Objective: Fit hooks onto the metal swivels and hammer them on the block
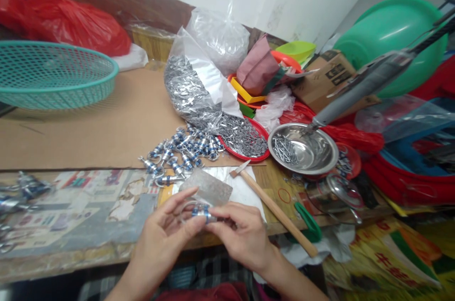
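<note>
Place reference: grey metal plate [209,186], lying flat on a white sheet [256,199]. "Front" is the wearer's side.

- Desk [275,182]: extends to both sides of the plate; brown cardboard [78,142] covers it behind and left.
- Green basin [391,31]: far right of the plate, behind.
- Yellow sack [394,263]: right of the plate, frontward; bold red characters, too blurred to read surely.
- Teal basket [71,93]: far left of the plate, behind.
- Clear bag [192,87]: behind the plate, full of small metal parts; sits against the red dish, probably to keep stock within reach.
- Cardboard box [330,76]: right of the plate, behind; dark print, illegible.
- Printed paper [81,206]: left of the plate; fine print, illegible. No brand can be made out anywhere.
- Hammer [273,206]: head just beside the plate's right side, handle slanting frontward, presumably handy for the right side.
- Steel bowl [311,151]: right of the plate, behind; metal pins inside.
- Left hand [170,227], in front of the plate: grip closed on a blue-and-silver fitting [201,213], thumb against its body, likely steadying it.
- Right hand [245,234], also in front: grip pinched on the fitting's right end, apparently for fine control.
- Red dish [261,129]: behind and right of the plate, heaped with metal parts.
- Similar fittings [177,159]: piled loosely behind and left of the plate.
</note>
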`<state>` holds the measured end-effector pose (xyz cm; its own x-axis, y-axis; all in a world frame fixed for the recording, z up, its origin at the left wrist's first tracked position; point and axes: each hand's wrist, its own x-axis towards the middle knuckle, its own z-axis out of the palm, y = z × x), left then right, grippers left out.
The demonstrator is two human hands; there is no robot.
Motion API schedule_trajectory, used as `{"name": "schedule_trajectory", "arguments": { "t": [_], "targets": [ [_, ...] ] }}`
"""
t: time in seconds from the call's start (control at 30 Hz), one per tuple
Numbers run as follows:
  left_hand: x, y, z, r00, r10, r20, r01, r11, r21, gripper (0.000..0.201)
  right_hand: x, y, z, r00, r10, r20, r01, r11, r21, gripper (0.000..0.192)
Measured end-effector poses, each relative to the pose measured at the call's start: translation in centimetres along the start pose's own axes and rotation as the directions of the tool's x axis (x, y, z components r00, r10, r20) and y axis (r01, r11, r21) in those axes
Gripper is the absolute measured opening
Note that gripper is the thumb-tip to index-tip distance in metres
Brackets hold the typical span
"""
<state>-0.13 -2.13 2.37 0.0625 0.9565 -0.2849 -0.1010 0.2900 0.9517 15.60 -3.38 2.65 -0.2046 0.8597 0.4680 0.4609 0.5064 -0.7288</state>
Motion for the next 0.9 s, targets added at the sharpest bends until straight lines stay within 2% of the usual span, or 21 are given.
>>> {"name": "schedule_trajectory", "arguments": {
  "t": [0.07,0.1,0.17,0.2,0.23,0.27,0.3,0.4,0.47,0.53,0.63,0.73,0.83,0.87,0.9],
  "targets": [
    [-0.1,-0.2,0.3,0.999,-0.004,0.042,0.009,0.992,-0.123,0.057,0.3,-0.2,-0.4,0.989,0.146,0.039,-0.147,0.989,0.027,0.011],
    [-0.1,-0.2,0.5,0.999,-0.009,0.047,0.017,0.986,-0.166,0.065,0.7,0.0,-0.8,0.978,0.184,0.101,-0.188,0.982,0.032,0.012],
    [0.0,-0.2,0.7,0.999,-0.029,0.036,0.035,0.978,-0.206,0.069,2.2,1.0,-2.0,0.955,0.182,0.233,-0.186,0.982,-0.001,0.013],
    [0.1,-0.2,0.8,0.998,-0.043,0.038,0.050,0.975,-0.214,0.069,3.4,2.0,-2.8,0.950,0.190,0.247,-0.174,0.981,-0.087,0.011],
    [0.2,-0.2,0.9,0.998,-0.053,0.042,0.061,0.973,-0.222,0.070,4.7,3.2,-3.6,0.951,0.197,0.236,-0.155,0.970,-0.188,0.011],
    [0.3,-0.2,1.0,0.997,-0.058,0.045,0.067,0.971,-0.229,0.070,6.1,4.7,-4.5,0.965,0.241,0.108,-0.188,0.913,-0.361,0.015],
    [0.4,-0.3,1.1,0.997,-0.059,0.046,0.068,0.970,-0.235,0.071,7.5,6.3,-5.2,0.947,0.322,-0.008,-0.272,0.787,-0.554,0.022],
    [0.4,-0.3,1.3,0.998,-0.062,0.030,0.067,0.971,-0.228,0.073,10.9,10.9,-6.9,0.907,0.411,-0.090,-0.362,0.655,-0.663,0.024],
    [0.5,-0.3,1.4,0.997,-0.070,0.041,0.077,0.972,-0.222,0.075,12.1,12.9,-7.3,0.893,0.441,-0.089,-0.379,0.632,-0.676,0.027],
    [0.6,-0.2,1.4,0.994,-0.079,0.071,0.093,0.970,-0.226,0.079,12.5,13.8,-7.6,0.891,0.445,-0.093,-0.384,0.628,-0.676,0.029],
    [0.9,-0.2,1.3,0.991,-0.075,0.110,0.101,0.963,-0.249,0.083,12.5,13.5,-8.0,0.902,0.416,-0.118,-0.390,0.664,-0.638,0.029],
    [1.3,-0.4,1.1,0.991,-0.100,0.088,0.119,0.959,-0.256,0.088,11.6,11.5,-7.8,0.908,0.407,-0.100,-0.392,0.739,-0.549,0.025],
    [1.5,-0.8,1.0,0.991,-0.133,0.030,0.136,0.953,-0.272,0.094,9.1,8.0,-6.2,0.918,0.397,0.004,-0.358,0.832,-0.424,0.022],
    [1.6,-0.8,1.0,0.990,-0.137,0.014,0.135,0.949,-0.286,0.095,8.0,6.8,-5.4,0.929,0.366,0.051,-0.324,0.873,-0.364,0.018],
    [1.6,-0.9,1.1,0.990,-0.139,0.005,0.134,0.944,-0.303,0.096,7.0,5.5,-4.6,0.952,0.281,0.121,-0.246,0.939,-0.240,0.013]
  ]
}}
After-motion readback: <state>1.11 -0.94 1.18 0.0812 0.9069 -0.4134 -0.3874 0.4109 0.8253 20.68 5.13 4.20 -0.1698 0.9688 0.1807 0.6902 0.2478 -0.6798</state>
